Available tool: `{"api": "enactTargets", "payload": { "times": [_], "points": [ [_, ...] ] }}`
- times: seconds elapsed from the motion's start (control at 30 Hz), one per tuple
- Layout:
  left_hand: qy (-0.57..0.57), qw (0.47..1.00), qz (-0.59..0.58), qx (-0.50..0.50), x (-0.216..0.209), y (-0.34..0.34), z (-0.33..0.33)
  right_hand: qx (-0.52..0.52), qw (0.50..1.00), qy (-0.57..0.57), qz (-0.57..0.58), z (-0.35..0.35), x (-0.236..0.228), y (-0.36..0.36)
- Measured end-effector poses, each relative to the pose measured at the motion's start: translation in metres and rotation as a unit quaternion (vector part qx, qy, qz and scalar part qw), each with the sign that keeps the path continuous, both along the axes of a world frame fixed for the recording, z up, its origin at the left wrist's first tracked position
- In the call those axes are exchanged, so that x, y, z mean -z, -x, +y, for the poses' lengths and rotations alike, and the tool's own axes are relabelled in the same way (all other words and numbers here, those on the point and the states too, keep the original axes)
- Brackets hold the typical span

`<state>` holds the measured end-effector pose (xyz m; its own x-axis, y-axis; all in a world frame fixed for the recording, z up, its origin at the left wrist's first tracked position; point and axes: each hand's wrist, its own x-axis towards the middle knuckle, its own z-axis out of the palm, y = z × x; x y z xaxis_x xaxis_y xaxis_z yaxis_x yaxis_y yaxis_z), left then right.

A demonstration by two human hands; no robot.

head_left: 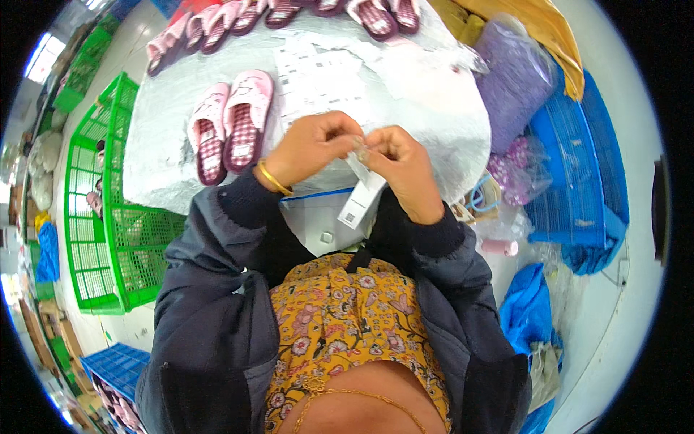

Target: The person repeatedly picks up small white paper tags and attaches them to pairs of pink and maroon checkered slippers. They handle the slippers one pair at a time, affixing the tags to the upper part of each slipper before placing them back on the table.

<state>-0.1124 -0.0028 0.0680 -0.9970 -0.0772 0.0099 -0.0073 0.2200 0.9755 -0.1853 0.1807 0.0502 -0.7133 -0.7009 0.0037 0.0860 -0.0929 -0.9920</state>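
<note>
My left hand [315, 148], with a yellow bangle at its wrist, has its thumb and fingers pinched together over the table's near edge. My right hand [406, 168] pinches right beside it, the fingertips of both nearly touching. From between them hangs a narrow white hang tag [363, 201] with a small square code at its lower end. Both hands grip its upper end, where a small clear or pale piece is partly hidden by the fingers. To the left lie two pink slippers, the left one [210, 134] and the right one [249, 116], side by side with checked insoles.
More pink slippers [376, 18] line the far edge of the silvery covered table [163, 155]. A sheet of labels [322, 79] lies mid-table. Green crates [144, 239] stand left; a blue crate [567, 159] and a purple bagged bundle [513, 69] stand right.
</note>
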Motion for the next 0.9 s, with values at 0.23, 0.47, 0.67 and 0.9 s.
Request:
{"api": "enactTargets", "payload": {
  "times": [0.23,0.47,0.67,0.9],
  "points": [
    [0.039,0.997,0.072,-0.014,0.001,-0.025,0.003,-0.004,0.981,-0.121,0.153,0.022,-0.003,-0.010],
    [0.063,0.987,0.142,-0.028,-0.012,-0.048,0.004,-0.022,0.998,-0.030,0.052,0.000,-0.012,-0.031],
    [0.403,0.871,0.254,-0.117,-0.007,-0.071,-0.077,-0.171,0.979,0.104,-0.029,0.004,-0.022,-0.028],
    [0.692,0.701,0.168,-0.042,0.008,-0.085,-0.198,-0.292,0.945,0.131,0.067,-0.007,-0.020,-0.020]
  ]
}}
